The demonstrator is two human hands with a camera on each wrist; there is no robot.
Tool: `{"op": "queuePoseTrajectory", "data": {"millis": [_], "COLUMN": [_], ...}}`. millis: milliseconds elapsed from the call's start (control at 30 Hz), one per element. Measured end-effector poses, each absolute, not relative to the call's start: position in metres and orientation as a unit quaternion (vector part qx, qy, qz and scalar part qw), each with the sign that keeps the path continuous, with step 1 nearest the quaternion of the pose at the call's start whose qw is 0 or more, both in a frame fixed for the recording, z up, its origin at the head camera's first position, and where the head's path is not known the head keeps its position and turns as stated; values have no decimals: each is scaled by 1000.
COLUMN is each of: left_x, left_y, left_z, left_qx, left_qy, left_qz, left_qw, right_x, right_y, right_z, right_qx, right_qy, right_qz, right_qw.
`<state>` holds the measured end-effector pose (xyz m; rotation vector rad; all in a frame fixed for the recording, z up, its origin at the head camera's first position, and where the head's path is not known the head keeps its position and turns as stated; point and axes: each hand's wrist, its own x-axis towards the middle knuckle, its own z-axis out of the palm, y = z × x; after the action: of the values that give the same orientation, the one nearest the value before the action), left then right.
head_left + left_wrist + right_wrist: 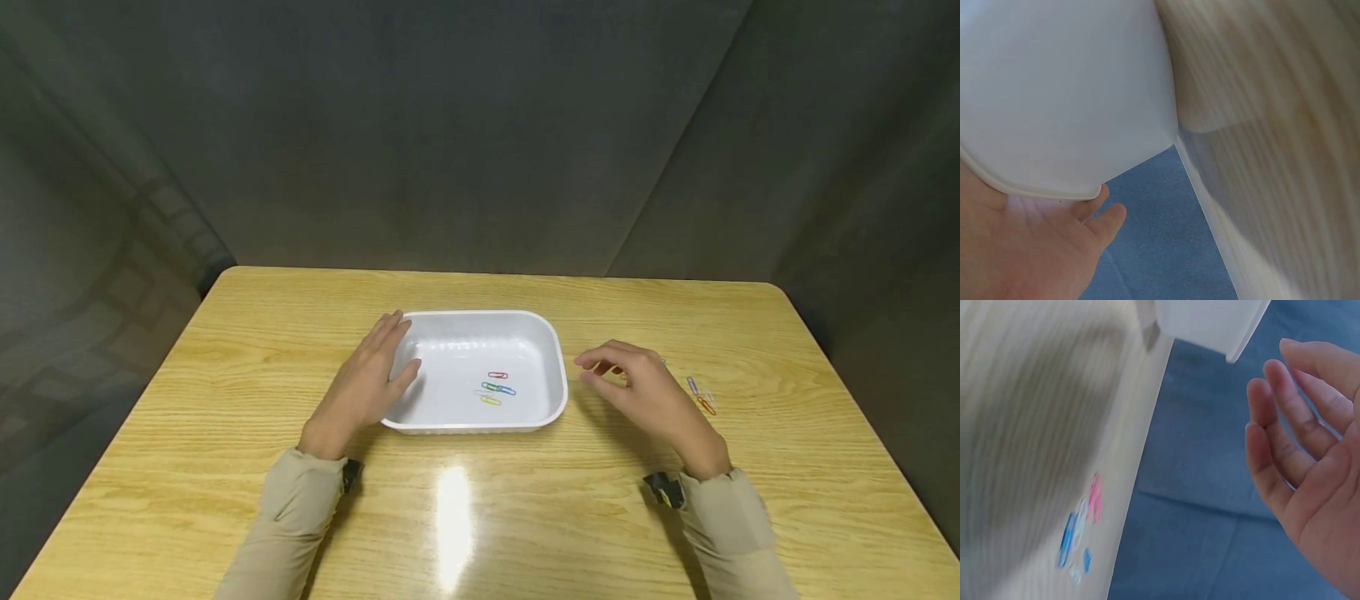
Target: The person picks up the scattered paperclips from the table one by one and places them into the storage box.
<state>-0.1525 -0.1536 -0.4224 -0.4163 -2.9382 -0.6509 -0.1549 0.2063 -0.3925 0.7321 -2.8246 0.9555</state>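
A white plastic tray (472, 429) stands on the table with several paper clips in it, among them a red paper clip (498, 375), a blue one and a yellow paper clip (491, 401). Against the tray's left rim rests my left hand (367, 379), fingers extended along the edge and thumb over the inside. The left wrist view shows its palm (1041, 244) right at the rim. To the right of the tray, my right hand (637, 387) is raised over the table, its fingers (1288, 403) loosely bent with nothing visible between them.
More paper clips (706, 406) lie on the wooden table (585, 517) right of my right hand, partly hidden behind it. In the right wrist view, a pink paper clip (1095, 499) lies near blue and white ones. Dark curtains (450, 150) hang behind the table.
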Motion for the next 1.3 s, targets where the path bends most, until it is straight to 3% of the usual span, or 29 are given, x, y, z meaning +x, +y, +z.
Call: {"op": "queuePoseTrajectory", "data": {"millis": [667, 1300], "left_x": [-153, -151], "left_y": [-153, -155], "left_z": [-422, -424], "left_qx": [-133, -138], "left_qy": [-966, -963], "left_qz": [-217, -225], "left_qw": [47, 56], "right_x": [-146, -144], "right_y": [257, 287], "right_z": [-411, -413], "right_qx": [205, 156], "right_qy": [-943, -952], "right_qz": [256, 259], "right_qw": [52, -54]}}
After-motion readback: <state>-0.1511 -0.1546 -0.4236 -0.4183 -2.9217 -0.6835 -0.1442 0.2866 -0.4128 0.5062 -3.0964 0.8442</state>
